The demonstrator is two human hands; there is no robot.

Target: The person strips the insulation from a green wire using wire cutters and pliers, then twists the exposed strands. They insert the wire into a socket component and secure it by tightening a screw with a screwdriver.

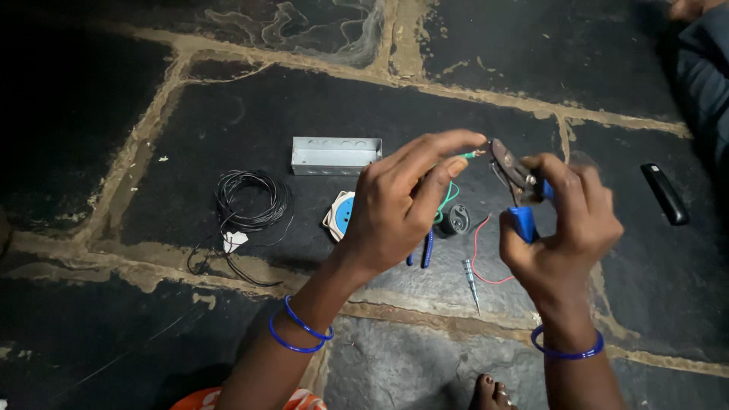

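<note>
Green wire, thin, short stub showing, bare tip looks coppery but too small to be sure. Left hand pinches it between thumb and forefinger, held up above the floor. Right hand is clenched round blue-handled pliers, dark jaws right at the wire tip.

Landmark: grey metal box on the floor.
- Wire tip: right of the box, just past its end, in the air.
- Black cable coil: below-left of the box, one.
- Round blue-and-white socket part: just below the box, one, partly hidden by the left hand.
- Black round part and red wire: below-right of the box, one each.
- Screwdriver: further below-right, one.
- Black bar-shaped thing: far right of the box, one.

Blue bangles: two on the left wrist, one on the right.
</note>
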